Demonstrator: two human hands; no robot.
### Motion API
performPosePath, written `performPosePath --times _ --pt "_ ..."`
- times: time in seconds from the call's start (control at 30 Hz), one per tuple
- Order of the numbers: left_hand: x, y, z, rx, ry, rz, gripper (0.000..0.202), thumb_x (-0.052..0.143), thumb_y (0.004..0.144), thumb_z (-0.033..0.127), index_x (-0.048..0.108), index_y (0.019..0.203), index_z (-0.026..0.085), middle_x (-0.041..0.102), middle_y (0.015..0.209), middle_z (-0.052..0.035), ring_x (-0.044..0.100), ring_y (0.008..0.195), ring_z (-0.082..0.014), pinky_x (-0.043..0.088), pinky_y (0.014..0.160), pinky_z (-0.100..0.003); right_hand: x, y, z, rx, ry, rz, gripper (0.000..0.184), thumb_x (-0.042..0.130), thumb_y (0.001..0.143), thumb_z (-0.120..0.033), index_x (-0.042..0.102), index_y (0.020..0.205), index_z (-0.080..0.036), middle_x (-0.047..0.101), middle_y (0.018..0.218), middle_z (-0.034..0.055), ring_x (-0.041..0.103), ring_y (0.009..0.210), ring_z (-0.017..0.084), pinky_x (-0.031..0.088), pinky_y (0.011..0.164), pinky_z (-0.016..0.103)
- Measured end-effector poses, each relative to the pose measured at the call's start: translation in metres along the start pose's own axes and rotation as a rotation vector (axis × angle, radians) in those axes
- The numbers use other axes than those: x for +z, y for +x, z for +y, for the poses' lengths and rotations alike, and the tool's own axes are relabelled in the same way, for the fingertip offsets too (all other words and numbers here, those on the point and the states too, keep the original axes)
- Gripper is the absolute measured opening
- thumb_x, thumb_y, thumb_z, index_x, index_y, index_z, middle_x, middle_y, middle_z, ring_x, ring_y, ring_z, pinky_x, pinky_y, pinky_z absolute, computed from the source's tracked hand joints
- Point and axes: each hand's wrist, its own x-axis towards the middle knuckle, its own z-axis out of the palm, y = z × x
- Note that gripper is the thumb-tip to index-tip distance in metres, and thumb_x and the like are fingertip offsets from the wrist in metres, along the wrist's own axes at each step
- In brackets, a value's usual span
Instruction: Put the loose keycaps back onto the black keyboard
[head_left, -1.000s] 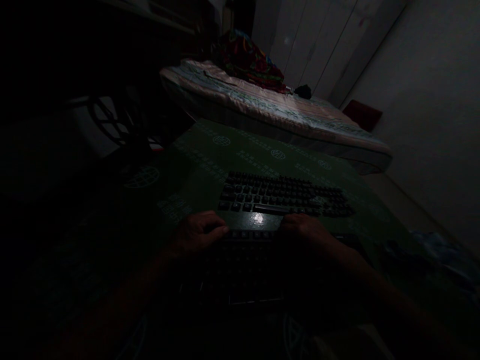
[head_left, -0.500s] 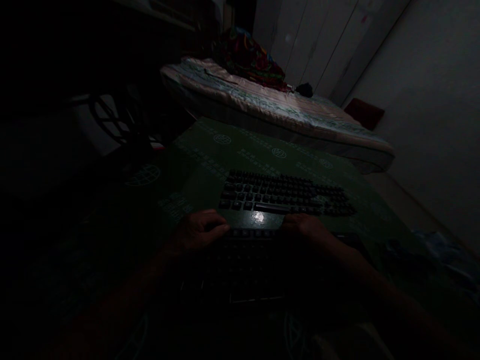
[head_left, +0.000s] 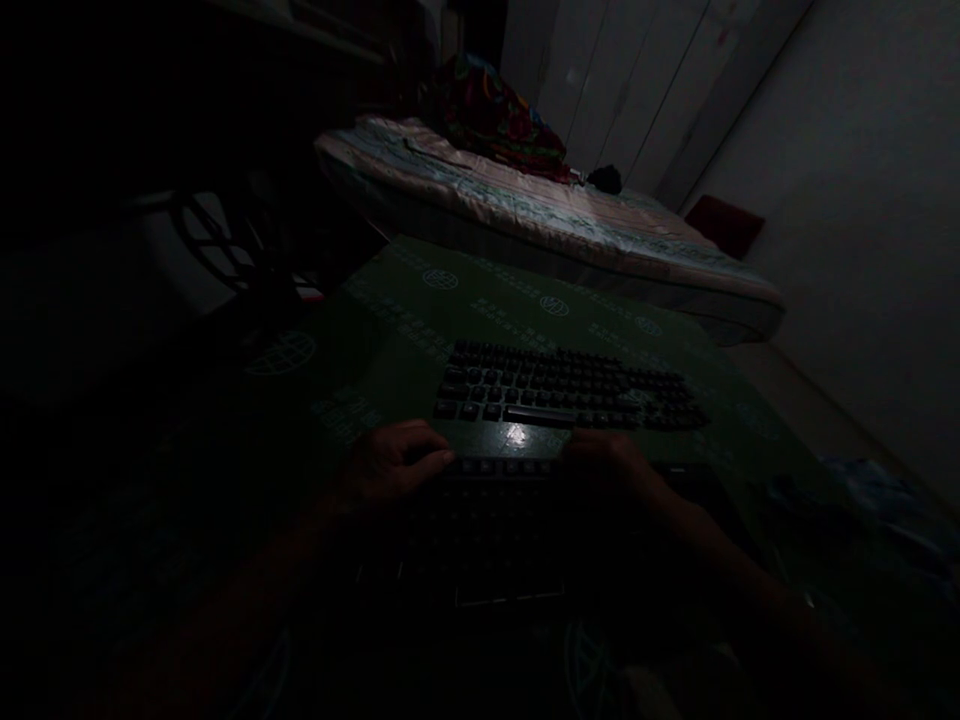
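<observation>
"On the near half of the green table (head_left: 375, 345), what have we got?"

"A black keyboard (head_left: 499, 525), long side facing the surface's far edge. Seated in its frame, a row of keys (head_left: 480, 467) shows along the far side. Nearer rows are faint dots, too dark to make out."

"And the hands?"

"Well apart from each other. The left hand (head_left: 390, 462) is curled at the keyboard's far left corner, thumb pointing inward along the top. The right hand (head_left: 609, 456) is bent over the same far side, further right. Whether either grips or merely rests, I cannot tell."

"What lies beyond?"

"Black keycaps (head_left: 525, 382) in keyboard order, between the keyboard and the surface's far edge, with a long bar (head_left: 541, 414) in the nearest row. A bright glint sits just in front of it."

"The surface itself?"

"Printed with pale globes and lettering too dim to read. Bluish cloth (head_left: 874, 485) lies by its right edge."

"And the room?"

"Dark. Past the far edge stands a bed (head_left: 600, 225) with a red patterned blanket (head_left: 502, 125) heaped on it. Off the left edge there's a spoked wheel (head_left: 215, 249); to the right, a pale wall (head_left: 870, 150)."
</observation>
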Motion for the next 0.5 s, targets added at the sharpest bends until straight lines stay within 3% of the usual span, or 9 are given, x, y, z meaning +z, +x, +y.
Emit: performPosePath --times 0.17,0.3,0.5 --pt "0.000 0.000 0.000 -0.018 0.011 0.003 0.030 0.049 0.075 0.042 0.067 0.071 0.019 0.064 0.074 -0.0010 0.060 0.070 -0.0155 0.045 0.063 -0.024 0.016 -0.017 -0.010 -0.132 -0.085 0.323 0.017 0.049 0.086 -0.017 0.066 0.085 -0.017 0.067 0.082 0.0054 0.061 0.071 0.013 0.047 0.060 0.021" --pt "0.001 0.001 -0.002 -0.008 0.007 0.001 0.029 0.050 0.074 0.042 0.067 0.070 0.019 0.065 0.075 -0.0011 0.061 0.071 -0.0156 0.045 0.065 -0.024 0.029 -0.025 -0.019 -0.223 -0.200 0.614 0.023 0.044 0.092 -0.027 0.062 0.097 -0.014 0.067 0.092 0.0105 0.062 0.088 0.019 0.052 0.074 0.031" --pt "0.002 0.001 -0.006 0.013 -0.008 0.008 0.029 0.050 0.074 0.043 0.066 0.069 0.019 0.064 0.072 -0.0003 0.060 0.070 -0.0148 0.045 0.064 -0.024 0.038 -0.027 -0.023 -0.247 -0.274 0.714 0.025 0.048 0.091 -0.027 0.057 0.105 -0.010 0.066 0.098 0.0141 0.061 0.097 0.024 0.054 0.080 0.036"
